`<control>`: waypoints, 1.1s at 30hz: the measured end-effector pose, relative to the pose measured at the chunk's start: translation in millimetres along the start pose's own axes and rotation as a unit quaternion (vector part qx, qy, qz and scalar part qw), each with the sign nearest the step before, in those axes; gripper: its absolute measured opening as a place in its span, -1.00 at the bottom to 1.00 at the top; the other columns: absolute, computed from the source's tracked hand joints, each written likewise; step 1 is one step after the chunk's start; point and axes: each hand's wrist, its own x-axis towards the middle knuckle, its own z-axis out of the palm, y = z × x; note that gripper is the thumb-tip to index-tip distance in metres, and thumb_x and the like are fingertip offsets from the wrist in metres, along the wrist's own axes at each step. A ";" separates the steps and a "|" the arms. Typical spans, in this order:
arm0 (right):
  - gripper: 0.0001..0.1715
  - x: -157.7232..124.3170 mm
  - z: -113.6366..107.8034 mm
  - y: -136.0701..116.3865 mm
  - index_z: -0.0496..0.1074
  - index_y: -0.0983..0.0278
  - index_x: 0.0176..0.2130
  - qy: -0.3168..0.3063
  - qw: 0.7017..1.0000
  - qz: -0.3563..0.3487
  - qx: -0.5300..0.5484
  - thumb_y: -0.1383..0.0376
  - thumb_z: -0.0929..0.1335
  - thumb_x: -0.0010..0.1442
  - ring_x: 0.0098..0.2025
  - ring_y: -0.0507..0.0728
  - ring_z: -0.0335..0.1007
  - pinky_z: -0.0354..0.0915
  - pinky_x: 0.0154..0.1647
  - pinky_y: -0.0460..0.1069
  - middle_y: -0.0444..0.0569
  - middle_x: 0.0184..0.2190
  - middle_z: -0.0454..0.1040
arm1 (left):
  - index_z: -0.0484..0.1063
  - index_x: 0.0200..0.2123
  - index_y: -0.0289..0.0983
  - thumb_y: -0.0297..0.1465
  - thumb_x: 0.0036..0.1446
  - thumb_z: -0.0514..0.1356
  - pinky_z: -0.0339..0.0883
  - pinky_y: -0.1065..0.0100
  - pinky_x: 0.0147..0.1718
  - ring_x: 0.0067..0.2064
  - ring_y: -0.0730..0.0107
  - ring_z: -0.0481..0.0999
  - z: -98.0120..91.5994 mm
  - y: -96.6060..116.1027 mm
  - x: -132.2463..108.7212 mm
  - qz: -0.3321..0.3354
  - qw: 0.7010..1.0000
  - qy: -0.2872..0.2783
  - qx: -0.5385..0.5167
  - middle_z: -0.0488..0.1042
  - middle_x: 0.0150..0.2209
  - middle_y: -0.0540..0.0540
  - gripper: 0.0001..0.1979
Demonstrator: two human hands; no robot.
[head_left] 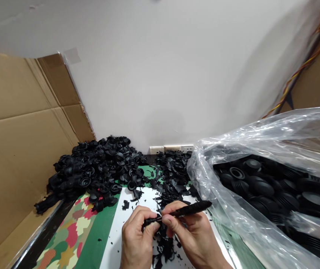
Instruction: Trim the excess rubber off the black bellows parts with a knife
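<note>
My left hand pinches a small black rubber part, mostly covered by the fingers. In my right hand is a slim tool with a black wrapped handle, its thin metal tip touching the part; the tip's exact kind is hidden. Both hands meet over a white sheet strewn with black rubber scraps. Behind the left hand spreads a heap of ribbed black rubber parts, with ragged pieces among them.
A clear plastic bag of larger ribbed black rubber parts lies open at right. Another scrap pile sits by the wall sockets. Cardboard stands at left. A patterned, green-edged mat covers the table.
</note>
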 end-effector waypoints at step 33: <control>-0.73 1.0 -2.0 -4.8 0.42 0.28 -0.38 -0.014 0.999 0.050 0.008 0.12 0.34 0.14 -0.60 0.08 0.39 0.30 -0.56 -0.06 -0.10 -0.62 0.44 | 0.44 -0.44 -0.23 -0.56 0.01 0.13 0.33 0.40 -0.42 -0.39 0.33 0.47 1.1 4.1 0.2 0.001 1.000 -0.009 0.012 0.45 -0.45 -0.02 -0.86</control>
